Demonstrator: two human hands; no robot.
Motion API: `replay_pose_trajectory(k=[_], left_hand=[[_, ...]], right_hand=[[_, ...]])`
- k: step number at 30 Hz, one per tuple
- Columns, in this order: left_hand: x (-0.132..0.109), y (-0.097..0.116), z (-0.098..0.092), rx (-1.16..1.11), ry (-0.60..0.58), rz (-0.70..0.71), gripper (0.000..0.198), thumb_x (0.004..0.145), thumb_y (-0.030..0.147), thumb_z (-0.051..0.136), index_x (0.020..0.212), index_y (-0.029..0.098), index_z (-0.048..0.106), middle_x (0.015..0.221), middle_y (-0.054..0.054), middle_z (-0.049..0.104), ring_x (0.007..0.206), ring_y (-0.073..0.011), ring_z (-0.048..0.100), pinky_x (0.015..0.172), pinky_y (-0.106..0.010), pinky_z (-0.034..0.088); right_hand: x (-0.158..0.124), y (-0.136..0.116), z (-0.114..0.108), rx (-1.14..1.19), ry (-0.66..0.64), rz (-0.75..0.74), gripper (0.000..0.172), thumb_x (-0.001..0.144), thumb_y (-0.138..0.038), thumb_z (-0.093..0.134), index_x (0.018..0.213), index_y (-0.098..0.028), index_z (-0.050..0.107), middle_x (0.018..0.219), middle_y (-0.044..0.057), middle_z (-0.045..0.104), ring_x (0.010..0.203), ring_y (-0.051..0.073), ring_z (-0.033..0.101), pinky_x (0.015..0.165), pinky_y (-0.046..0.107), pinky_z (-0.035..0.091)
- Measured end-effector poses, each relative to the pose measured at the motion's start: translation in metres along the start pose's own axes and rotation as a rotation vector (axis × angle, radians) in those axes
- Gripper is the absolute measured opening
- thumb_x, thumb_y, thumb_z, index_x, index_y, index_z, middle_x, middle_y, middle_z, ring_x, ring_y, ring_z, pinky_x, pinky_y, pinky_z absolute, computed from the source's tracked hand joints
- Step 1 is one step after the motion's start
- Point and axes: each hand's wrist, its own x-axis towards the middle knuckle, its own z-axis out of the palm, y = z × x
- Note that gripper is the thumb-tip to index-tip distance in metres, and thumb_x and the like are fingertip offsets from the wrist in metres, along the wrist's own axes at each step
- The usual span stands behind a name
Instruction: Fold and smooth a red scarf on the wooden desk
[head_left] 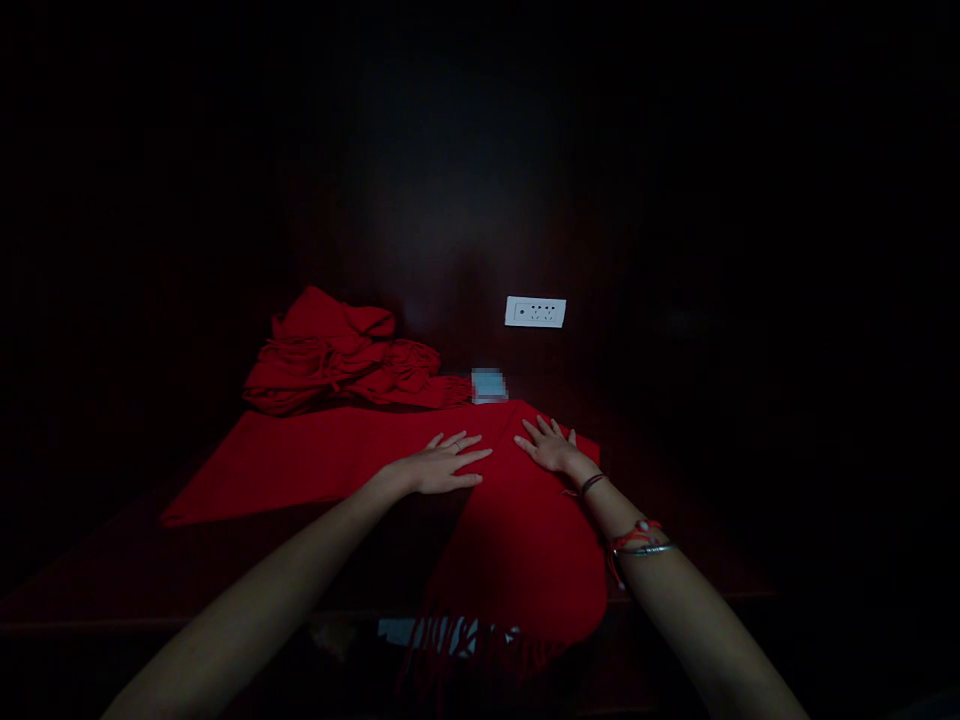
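A red fringed scarf (525, 540) lies across the dark tabletop, bent at a diagonal fold near its middle. One part runs off to the left; the other hangs over the front edge, fringe downward. My left hand (442, 466) rests on the scarf left of the fold, palm down with fingers spread and a ring on one finger. Just right of the fold, my right hand (550, 446) also lies flat on the cloth, its fingers apart. Neither hand grips anything. Bracelets circle the right wrist.
A crumpled heap of red fringed cloth (330, 355) sits behind the scarf's left part. Beside it stands a small pale-blue item (490, 386), blurred out. A white power socket (535, 312) is on the dark back wall. Pale things show below the table edge (247, 622).
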Motion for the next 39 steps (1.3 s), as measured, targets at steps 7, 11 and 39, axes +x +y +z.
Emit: replay_pose_trajectory(k=[7, 11, 39], left_hand=[[0.001, 0.003, 0.004, 0.022, 0.090, -0.020, 0.059, 0.075, 0.061, 0.018, 0.127, 0.034, 0.010, 0.136, -0.002, 0.008, 0.122, -0.0236, 0.000, 0.095, -0.047, 0.006], [0.004, 0.005, 0.005, 0.011, 0.051, -0.029, 0.062, 0.072, 0.064, 0.022, 0.126, 0.036, 0.012, 0.136, -0.001, 0.008, 0.122, -0.0256, 0.001, 0.094, -0.049, 0.006], [0.000, -0.037, -0.002, 0.063, 0.135, -0.247, 0.052, 0.079, 0.054, 0.016, 0.126, 0.031, 0.021, 0.135, -0.003, 0.015, 0.122, -0.0224, 0.010, 0.094, -0.048, 0.011]], right_hand=[[-0.002, -0.003, -0.001, 0.018, 0.034, 0.009, 0.066, 0.073, -0.063, 0.010, 0.129, -0.027, 0.014, 0.136, 0.005, 0.007, 0.122, 0.028, 0.001, 0.091, 0.054, 0.002], [0.001, -0.005, -0.001, 0.006, 0.049, 0.023, 0.063, 0.075, -0.060, 0.010, 0.128, -0.028, 0.014, 0.136, 0.003, 0.008, 0.122, 0.028, 0.001, 0.091, 0.054, 0.001], [-0.011, -0.023, -0.011, -0.046, 0.311, -0.669, 0.031, 0.083, -0.022, 0.031, 0.108, -0.023, 0.049, 0.107, 0.005, 0.043, 0.095, 0.014, 0.042, 0.080, 0.024, 0.033]])
